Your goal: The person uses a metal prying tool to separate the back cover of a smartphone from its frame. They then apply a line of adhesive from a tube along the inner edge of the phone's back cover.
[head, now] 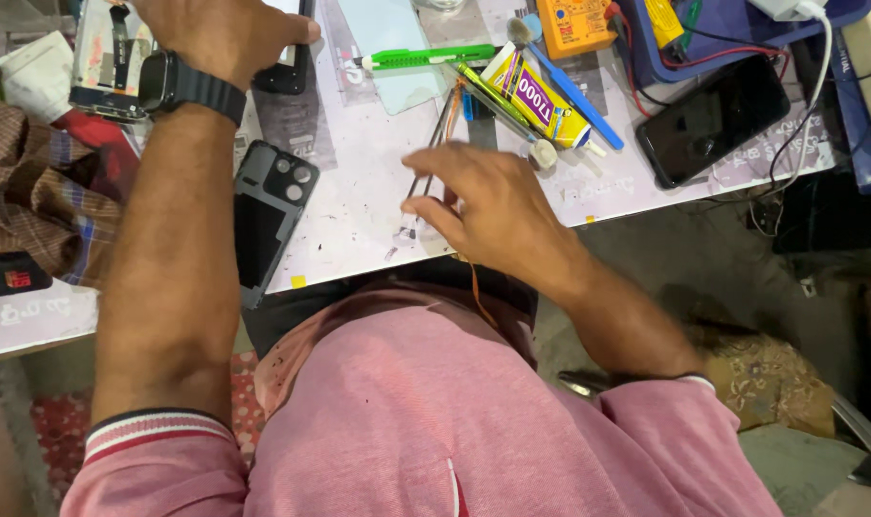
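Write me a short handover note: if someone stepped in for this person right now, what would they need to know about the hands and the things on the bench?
Left hand: resting on an opened phone at the far left of the table.
Right hand: fingers closing on thin tweezers near the front edge; grip not clearly firm.
Phone back cover: off, lying between the arms.
Glue tube, green cutter and blue brush: unused, further back.
Dark phone: far right.
Done: cover off. Left: cover not refitted.

A dark phone (711, 119) lies at the right, near a yellow glue tube (536, 98) (beside a green cutter (426, 58)).
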